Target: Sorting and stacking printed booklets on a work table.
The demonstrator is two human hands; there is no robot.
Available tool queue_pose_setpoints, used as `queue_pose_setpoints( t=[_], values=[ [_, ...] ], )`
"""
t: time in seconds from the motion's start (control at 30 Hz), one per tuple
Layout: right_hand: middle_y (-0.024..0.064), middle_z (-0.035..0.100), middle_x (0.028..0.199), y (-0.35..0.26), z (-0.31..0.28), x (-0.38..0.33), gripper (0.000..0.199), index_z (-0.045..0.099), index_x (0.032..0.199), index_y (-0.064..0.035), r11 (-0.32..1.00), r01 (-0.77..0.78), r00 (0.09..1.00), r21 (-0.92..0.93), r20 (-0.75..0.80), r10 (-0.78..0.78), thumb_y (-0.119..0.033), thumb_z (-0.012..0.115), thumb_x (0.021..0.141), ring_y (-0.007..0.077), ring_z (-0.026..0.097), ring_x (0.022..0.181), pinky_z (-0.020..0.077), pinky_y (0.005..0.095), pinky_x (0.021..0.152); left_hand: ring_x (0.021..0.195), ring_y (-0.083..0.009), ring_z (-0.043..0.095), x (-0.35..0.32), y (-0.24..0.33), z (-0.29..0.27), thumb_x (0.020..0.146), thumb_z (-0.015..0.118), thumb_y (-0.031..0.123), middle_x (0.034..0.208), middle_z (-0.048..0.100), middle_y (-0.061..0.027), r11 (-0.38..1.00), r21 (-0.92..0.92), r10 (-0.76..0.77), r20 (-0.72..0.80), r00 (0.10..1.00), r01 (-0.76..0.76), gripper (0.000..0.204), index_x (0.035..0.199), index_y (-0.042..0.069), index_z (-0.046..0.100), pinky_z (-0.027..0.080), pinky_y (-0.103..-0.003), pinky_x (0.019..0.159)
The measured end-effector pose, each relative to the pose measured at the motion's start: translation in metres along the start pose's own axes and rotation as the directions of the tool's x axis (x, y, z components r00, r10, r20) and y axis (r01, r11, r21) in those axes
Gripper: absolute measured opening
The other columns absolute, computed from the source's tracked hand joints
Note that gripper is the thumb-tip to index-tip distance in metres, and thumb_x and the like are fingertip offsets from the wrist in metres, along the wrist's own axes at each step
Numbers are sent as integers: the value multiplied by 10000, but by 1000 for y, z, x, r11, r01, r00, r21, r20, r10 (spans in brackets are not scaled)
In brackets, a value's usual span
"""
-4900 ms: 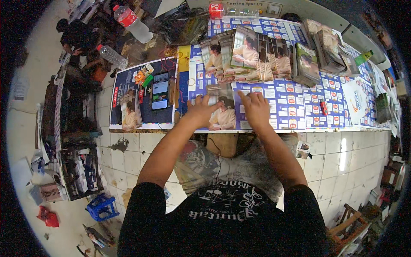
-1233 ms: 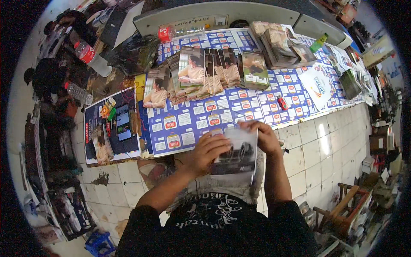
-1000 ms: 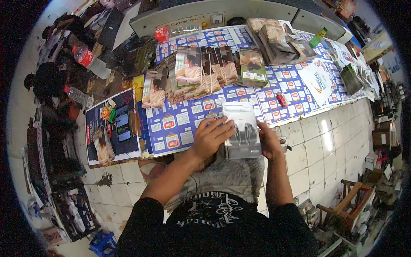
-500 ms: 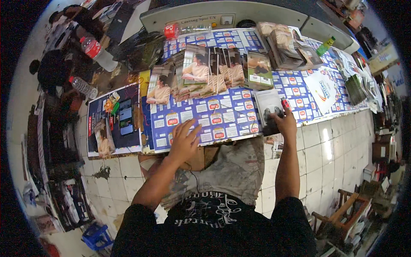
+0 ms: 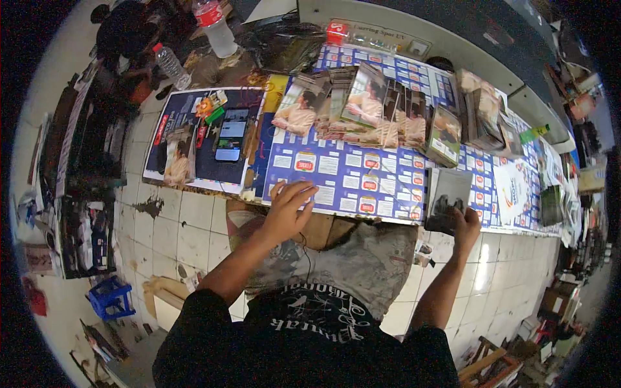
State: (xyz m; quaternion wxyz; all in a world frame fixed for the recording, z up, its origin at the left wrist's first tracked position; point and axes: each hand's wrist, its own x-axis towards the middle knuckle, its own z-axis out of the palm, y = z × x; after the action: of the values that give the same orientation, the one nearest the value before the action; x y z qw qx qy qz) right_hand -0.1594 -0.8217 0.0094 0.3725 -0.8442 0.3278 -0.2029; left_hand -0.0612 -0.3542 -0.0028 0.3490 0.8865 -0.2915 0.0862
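A booklet with a grey picture on its cover [image 5: 451, 189] lies at the table's front edge on the right. My right hand [image 5: 467, 227] is closed on its near right corner, fingers bent over the edge. My left hand [image 5: 291, 205] rests with fingers apart on the blue printed sheet [image 5: 336, 178] near the front edge and holds nothing. Beyond the hands, several stacks of booklets with a seated person on the cover [image 5: 363, 100] lean in an overlapping row. A small stack with a green and brown cover [image 5: 444, 137] stands just behind the grey booklet.
At left, a dark printed sheet [image 5: 155, 173] carries a phone [image 5: 231, 136] and another booklet [image 5: 179, 158]. Plastic bottles [image 5: 217, 32] stand at the back left; one lies along the back [image 5: 372, 40]. Taller booklet piles [image 5: 482, 116] and a white sheet [image 5: 511, 191] are to the right.
The view has turned, so the table appears shifted rightward. My right hand stays at the grey booklet, now lower on its near right corner. My left hand remains on the blue sheet.
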Motion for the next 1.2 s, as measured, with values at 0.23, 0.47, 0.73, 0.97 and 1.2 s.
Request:
queue_pose_setpoints(
  t=[0.23, 0.47, 0.73, 0.97, 1.2],
  values=[
    [80, 701, 997, -112, 44, -63, 297, 653, 1093, 17, 855, -174, 903, 489, 425, -59, -109, 759, 845, 152, 637, 860, 517, 293, 758, 1194, -245, 580, 12, 36, 31, 971, 642, 219, 1300, 608, -131, 559, -701, -236, 377, 896, 442, 424, 1326, 0, 565, 451, -373, 1020],
    [203, 669, 1157, -142, 147, -126, 425, 616, 1235, 8, 908, 411, 821, 82, 399, -408, -197, 730, 880, 338, 660, 1013, 524, 395, 875, 1093, -163, 625, 5, 22, 58, 1030, 543, 209, 1240, 620, -50, -47, -754, -354, 625, 695, 655, 356, 1339, 32, 522, 526, -349, 948],
    [125, 690, 1053, -174, 167, -157, 362, 613, 1228, -20, 917, 258, 735, 305, 554, -391, -86, 706, 884, 252, 655, 914, 514, 346, 815, 1037, -157, 631, -17, -8, 35, 1016, 571, 252, 1229, 617, -22, -181, -835, -543, 526, 654, 520, 323, 1300, 98, 564, 549, -316, 830],
    [65, 673, 996, -130, 186, -122, 292, 606, 1169, 21, 781, -376, 743, 499, 666, -67, -68, 676, 900, 146, 612, 928, 481, 289, 840, 1280, -267, 497, 4, 18, -10, 1015, 543, 347, 1398, 497, -157, 769, -507, -437, 28, 899, 390, 514, 1420, 34, 492, 438, -385, 1024],
    [118, 698, 967, -88, 155, -97, 279, 615, 1142, 20, 944, -194, 873, 266, 485, 43, -52, 682, 880, 194, 665, 820, 531, 313, 748, 1390, -350, 362, 34, 21, 50, 950, 606, 390, 1466, 459, -136, 983, 107, 126, 219, 967, -152, 580, 1437, 100, 481, 276, -480, 1158]
  ],
)
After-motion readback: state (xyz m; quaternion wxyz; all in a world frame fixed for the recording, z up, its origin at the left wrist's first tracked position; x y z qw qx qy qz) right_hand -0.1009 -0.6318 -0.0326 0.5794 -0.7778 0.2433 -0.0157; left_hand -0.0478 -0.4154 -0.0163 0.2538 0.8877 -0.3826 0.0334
